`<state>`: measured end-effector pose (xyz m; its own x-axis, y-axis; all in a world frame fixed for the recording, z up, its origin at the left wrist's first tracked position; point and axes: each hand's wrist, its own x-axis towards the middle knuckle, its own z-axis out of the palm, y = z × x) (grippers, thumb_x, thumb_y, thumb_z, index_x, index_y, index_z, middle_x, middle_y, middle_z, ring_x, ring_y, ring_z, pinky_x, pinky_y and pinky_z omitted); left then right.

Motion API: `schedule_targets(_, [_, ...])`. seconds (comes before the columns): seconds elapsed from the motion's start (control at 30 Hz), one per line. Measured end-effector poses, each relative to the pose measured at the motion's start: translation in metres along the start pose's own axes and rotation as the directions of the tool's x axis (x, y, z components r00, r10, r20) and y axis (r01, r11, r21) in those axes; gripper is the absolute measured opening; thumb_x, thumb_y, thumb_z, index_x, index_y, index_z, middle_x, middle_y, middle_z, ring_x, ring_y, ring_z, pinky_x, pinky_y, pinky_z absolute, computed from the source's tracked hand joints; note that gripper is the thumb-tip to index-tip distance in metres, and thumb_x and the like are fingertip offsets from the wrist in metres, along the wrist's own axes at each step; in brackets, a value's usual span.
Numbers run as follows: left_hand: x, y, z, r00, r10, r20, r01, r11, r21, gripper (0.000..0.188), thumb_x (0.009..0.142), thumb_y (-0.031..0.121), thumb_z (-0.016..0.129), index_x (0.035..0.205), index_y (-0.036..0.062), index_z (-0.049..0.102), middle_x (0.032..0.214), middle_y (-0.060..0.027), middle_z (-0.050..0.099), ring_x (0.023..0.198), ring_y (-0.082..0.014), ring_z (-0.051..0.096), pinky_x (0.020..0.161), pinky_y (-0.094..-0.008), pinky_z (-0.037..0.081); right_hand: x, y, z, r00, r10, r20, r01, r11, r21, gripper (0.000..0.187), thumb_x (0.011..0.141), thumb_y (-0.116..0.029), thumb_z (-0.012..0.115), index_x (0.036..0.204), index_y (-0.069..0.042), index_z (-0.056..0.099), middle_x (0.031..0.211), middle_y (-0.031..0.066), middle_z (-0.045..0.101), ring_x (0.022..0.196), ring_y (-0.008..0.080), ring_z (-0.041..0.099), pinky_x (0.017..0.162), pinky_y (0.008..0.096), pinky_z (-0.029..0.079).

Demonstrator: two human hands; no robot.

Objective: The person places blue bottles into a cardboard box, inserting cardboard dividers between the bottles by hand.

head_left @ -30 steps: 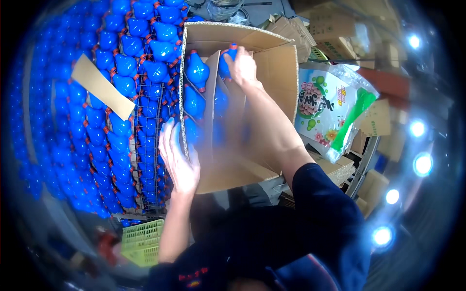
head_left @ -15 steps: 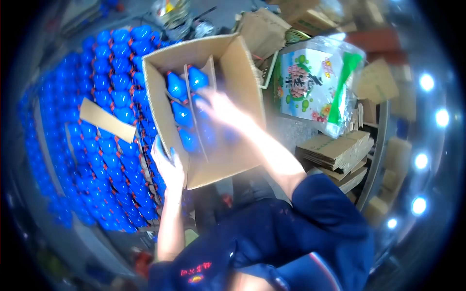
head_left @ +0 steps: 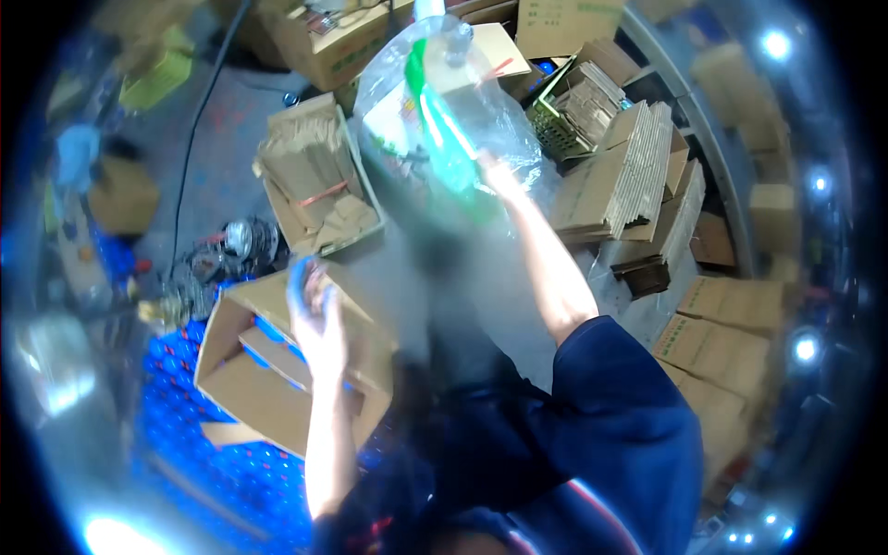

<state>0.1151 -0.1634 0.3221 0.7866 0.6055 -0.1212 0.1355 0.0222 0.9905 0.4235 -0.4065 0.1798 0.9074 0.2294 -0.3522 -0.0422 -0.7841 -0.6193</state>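
My right hand (head_left: 497,174) is closed on the green edge of a large clear plastic bag (head_left: 507,116) with a printed white panel; motion blurs the fingertips. My left hand (head_left: 319,319), with blue on a finger, hovers over an open cardboard box (head_left: 268,402), its fingers apart and holding nothing I can see. Inside the box stand cardboard dividers (head_left: 277,356), with bits of blue showing beside them. The box rests at the edge of many blue bulb-shaped pieces with red tips (head_left: 171,379).
A bin of folded cardboard (head_left: 310,176) stands beyond the box. Stacks of flattened cartons (head_left: 615,185) and a green basket (head_left: 560,125) lie to the right. More cartons (head_left: 717,356) sit at the near right. A dark cable (head_left: 190,139) crosses the floor at the left.
My right hand has come out of the box and taken hold of the plastic bag. My left hand has left the box's side. The view has swung right, so the box appears lower left.
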Motion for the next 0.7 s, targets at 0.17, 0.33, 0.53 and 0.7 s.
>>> schedule_targets(0.17, [0.101,-0.089,0.093,0.914,-0.405,0.002,0.4,0.901,-0.17,0.059,0.089,0.015,0.067,0.137,-0.003,0.039,0.128,-0.0114,0.055,0.112,-0.0189,0.056,0.09,-0.0315,0.046,-0.076,-0.122,0.026,0.63,-0.54,0.558,0.533,0.823,0.194,0.04,0.097,-0.031,0.044,0.121,-0.001,0.054,0.104,0.0246,0.063,0.086,0.0315,0.067,0.084,0.0438,0.05])
schedule_targets(0.33, [0.114,-0.084,0.12,0.881,-0.449,-0.15,0.438,0.893,-0.1,0.025,0.089,0.008,0.067,0.109,-0.0024,0.057,0.081,0.0036,0.059,0.072,-0.0029,0.051,0.067,-0.0177,0.041,0.04,-0.096,0.026,0.789,-0.264,0.555,0.005,0.906,0.424,0.027,0.09,-0.016,0.049,0.091,0.004,0.066,0.077,0.0111,0.069,0.067,0.0166,0.068,0.065,0.0314,0.054])
schedule_targets(0.53, [0.111,-0.06,0.126,0.856,-0.505,-0.112,0.51,0.86,0.023,0.015,0.09,0.005,0.065,0.103,0.0003,0.056,0.079,0.0046,0.055,0.07,-0.0015,0.045,0.065,-0.0165,0.037,0.104,-0.05,0.1,0.609,-0.033,0.792,0.583,0.696,-0.419,0.026,0.082,-0.016,0.059,0.102,-0.003,0.069,0.114,0.0191,0.065,0.109,0.0322,0.062,0.087,0.0419,0.051])
schedule_targets(0.7, [0.104,-0.081,0.115,0.904,-0.402,-0.147,0.428,0.865,0.262,0.012,0.091,0.005,0.063,0.101,0.0004,0.057,0.084,0.0011,0.06,0.076,-0.0036,0.051,0.069,-0.0189,0.041,0.063,-0.005,0.105,0.569,-0.162,0.806,0.771,0.444,-0.456,0.07,0.069,-0.03,0.077,0.128,-0.005,0.049,0.122,0.0112,0.05,0.117,0.0261,0.047,0.104,0.0535,0.034])
